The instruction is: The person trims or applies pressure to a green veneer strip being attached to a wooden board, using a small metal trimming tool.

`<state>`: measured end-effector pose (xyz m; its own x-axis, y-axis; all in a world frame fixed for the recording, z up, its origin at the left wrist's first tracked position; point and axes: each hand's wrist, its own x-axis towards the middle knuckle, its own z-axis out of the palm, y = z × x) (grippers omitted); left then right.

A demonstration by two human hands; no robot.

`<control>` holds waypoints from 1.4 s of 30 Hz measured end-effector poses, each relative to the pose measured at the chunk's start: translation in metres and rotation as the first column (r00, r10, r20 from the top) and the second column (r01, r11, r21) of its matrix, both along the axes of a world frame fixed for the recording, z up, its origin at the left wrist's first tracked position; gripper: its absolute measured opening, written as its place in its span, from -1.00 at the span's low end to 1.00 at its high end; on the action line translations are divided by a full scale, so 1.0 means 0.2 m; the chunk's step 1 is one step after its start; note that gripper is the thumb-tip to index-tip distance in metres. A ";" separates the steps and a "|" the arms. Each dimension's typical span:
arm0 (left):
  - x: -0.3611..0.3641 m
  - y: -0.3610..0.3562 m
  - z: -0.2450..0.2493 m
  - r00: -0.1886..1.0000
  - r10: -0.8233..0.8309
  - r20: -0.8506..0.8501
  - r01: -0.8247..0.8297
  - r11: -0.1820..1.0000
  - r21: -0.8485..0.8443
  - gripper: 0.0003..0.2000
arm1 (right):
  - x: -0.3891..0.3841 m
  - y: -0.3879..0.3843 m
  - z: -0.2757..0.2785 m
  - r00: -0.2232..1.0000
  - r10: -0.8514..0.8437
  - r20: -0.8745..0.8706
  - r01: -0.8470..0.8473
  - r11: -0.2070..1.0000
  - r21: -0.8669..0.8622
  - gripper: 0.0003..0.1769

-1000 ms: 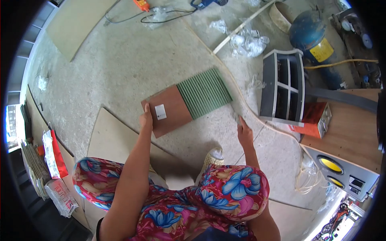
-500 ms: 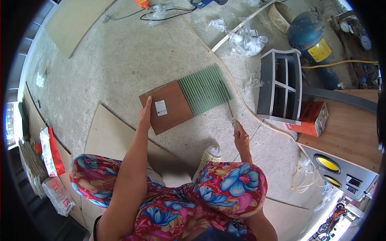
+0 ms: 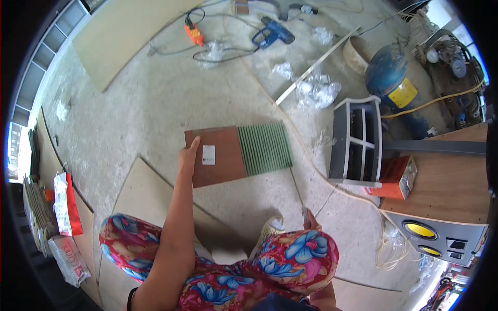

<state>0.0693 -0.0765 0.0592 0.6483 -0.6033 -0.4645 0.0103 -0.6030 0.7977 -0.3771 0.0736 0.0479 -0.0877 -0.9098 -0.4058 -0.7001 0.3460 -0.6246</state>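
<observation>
My left hand is closed on the left edge of a brown board, thumb on top near a white label. A green ribbed section extends from the board's right side. My right hand, partly hidden by my knee, is wrapped round the handle of a long thin-bladed tool. Its blade reaches the lower right corner of the ribbed section; its exact kind cannot be told.
Right of the board stand a grey slotted frame, an orange box and a speaker cabinet. Farther off lie a blue power tool, a white strip and a blue tank. A flat panel lies left.
My right hand has drawn the tool back toward my knee. The board now looks less tilted and lower in view. The camera has tipped up, showing more floor beyond.
</observation>
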 end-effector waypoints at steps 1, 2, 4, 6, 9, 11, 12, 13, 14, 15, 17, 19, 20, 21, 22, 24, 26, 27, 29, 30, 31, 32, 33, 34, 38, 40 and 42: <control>-0.01 -0.02 0.04 1.000 -0.008 -0.002 0.008 1.000 -0.017 -0.41 | -0.01 0.02 0.00 1.000 -0.005 0.007 0.005 1.000 -0.007 -0.51; -0.03 -0.03 0.12 1.000 -0.017 -0.004 0.016 0.999 -0.031 -0.42 | 0.00 0.02 0.00 1.000 -0.013 0.025 0.014 1.000 -0.013 -0.51; -0.06 -0.08 0.22 0.999 -0.038 0.018 0.040 0.996 -0.077 -0.45 | 0.00 0.05 0.00 0.997 -0.031 0.064 0.034 0.998 -0.046 -0.51; -0.08 -0.10 0.29 0.995 -0.065 0.069 0.074 0.988 -0.132 -0.47 | -0.01 0.06 0.00 0.993 -0.048 0.105 0.058 0.994 -0.090 -0.51; -0.11 -0.15 0.49 0.979 -0.146 0.141 0.159 0.983 -0.088 -0.48 | 0.00 0.05 -0.01 0.981 -0.065 0.180 0.100 0.977 -0.189 -0.52; -0.12 -0.17 0.56 0.966 -0.163 0.201 0.195 0.968 -0.155 -0.48 | 0.01 0.02 -0.02 0.966 -0.064 0.250 0.135 0.951 -0.279 -0.52; -0.12 -0.18 0.60 0.958 -0.168 0.233 0.214 0.959 -0.188 -0.48 | 0.02 0.00 0.00 0.956 -0.056 0.288 0.154 0.932 -0.329 -0.52; -0.12 -0.18 0.64 0.957 -0.166 0.236 0.219 0.950 -0.224 -0.48 | 0.03 -0.02 0.01 0.945 -0.048 0.324 0.175 0.910 -0.375 -0.52; -0.12 -0.18 0.69 0.957 -0.163 0.241 0.225 0.940 -0.257 -0.48 | 0.03 -0.05 0.02 0.933 -0.036 0.359 0.196 0.885 -0.422 -0.52; -0.13 -0.18 0.75 0.955 -0.164 0.246 0.233 0.929 -0.288 -0.48 | 0.05 -0.07 0.05 0.926 -0.036 0.376 0.214 0.869 -0.446 -0.52; -0.16 -0.17 0.88 0.967 -0.129 0.218 0.208 0.898 -0.388 -0.50 | 0.12 -0.15 0.19 0.930 -0.067 0.360 0.243 0.849 -0.470 -0.54; -0.18 -0.16 1.01 0.979 -0.108 0.172 0.177 0.867 -0.466 -0.51 | 0.16 -0.22 0.32 0.850 -0.150 0.505 0.354 0.873 -0.336 -0.54; -0.18 -0.16 1.07 0.985 -0.101 0.142 0.159 0.853 -0.498 -0.51 | 0.18 -0.26 0.39 0.799 -0.195 0.568 0.401 0.877 -0.263 -0.54; -0.19 -0.16 1.13 0.989 -0.094 0.112 0.140 0.836 -0.531 -0.52 | 0.22 -0.30 0.48 0.743 -0.212 0.635 0.451 0.859 -0.240 -0.59; -0.19 -0.14 1.20 0.995 -0.087 0.052 0.101 0.833 -0.544 -0.51 | 0.25 -0.34 0.59 0.693 -0.225 0.685 0.488 0.846 -0.215 -0.63; -0.16 -0.12 1.30 0.995 -0.067 -0.069 0.016 0.825 -0.565 -0.49 | 0.30 -0.42 0.81 0.585 -0.238 0.775 0.548 0.821 -0.162 -0.67; -0.09 -0.09 1.34 0.996 -0.056 -0.074 0.003 0.821 -0.571 -0.43 | 0.34 -0.48 0.97 0.482 -0.196 0.854 0.574 0.807 -0.138 -0.65; -0.06 -0.07 1.37 0.992 -0.040 -0.118 -0.036 0.815 -0.578 -0.42 | 0.36 -0.51 1.06 0.418 -0.158 0.894 0.583 0.801 -0.131 -0.64; -0.04 -0.02 1.44 0.985 -0.001 -0.172 -0.103 0.795 -0.598 -0.41 | 0.38 -0.55 1.21 0.309 -0.087 0.947 0.575 0.810 -0.113 -0.60; -0.02 0.01 1.46 0.979 -0.001 -0.204 -0.124 0.793 -0.597 -0.41 | 0.39 -0.55 1.26 0.291 -0.062 0.955 0.558 0.822 -0.117 -0.59; 0.02 0.04 1.46 0.971 0.001 -0.238 -0.146 0.792 -0.592 -0.41 | 0.41 -0.55 1.31 0.274 -0.039 0.961 0.537 0.835 -0.119 -0.57; 0.05 0.06 1.47 0.962 0.005 -0.273 -0.171 0.791 -0.587 -0.41 | 0.42 -0.56 1.35 0.258 -0.015 0.966 0.515 0.848 -0.124 -0.56; 0.06 0.09 1.49 0.965 0.007 -0.262 -0.170 0.779 -0.604 -0.41 | 0.43 -0.56 1.38 0.234 -0.008 0.972 0.500 0.858 -0.114 -0.54; 0.07 0.12 1.50 0.965 0.023 -0.263 -0.181 0.781 -0.597 -0.41 | 0.45 -0.55 1.42 0.216 0.005 0.976 0.480 0.870 -0.111 -0.53; 0.12 0.17 1.49 0.950 0.083 -0.301 -0.250 0.779 -0.575 -0.41 | 0.53 -0.56 1.53 0.148 0.025 0.989 0.384 0.920 -0.080 -0.47; 0.13 0.17 1.45 0.929 0.088 -0.359 -0.293 0.767 -0.571 -0.41 | 0.57 -0.57 1.57 0.099 -0.010 0.995 0.362 0.932 -0.027 -0.48; 0.14 0.15 1.41 0.901 0.077 -0.426 -0.334 0.750 -0.571 -0.41 | 0.59 -0.59 1.60 -0.012 -0.067 0.998 0.325 0.943 0.067 -0.53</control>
<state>0.0964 -0.0457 0.3403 0.6579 -0.7075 -0.2580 0.4305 0.0722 0.8997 -0.2592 -0.0451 0.3670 0.0894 -0.9842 -0.1525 0.7113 0.1703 -0.6819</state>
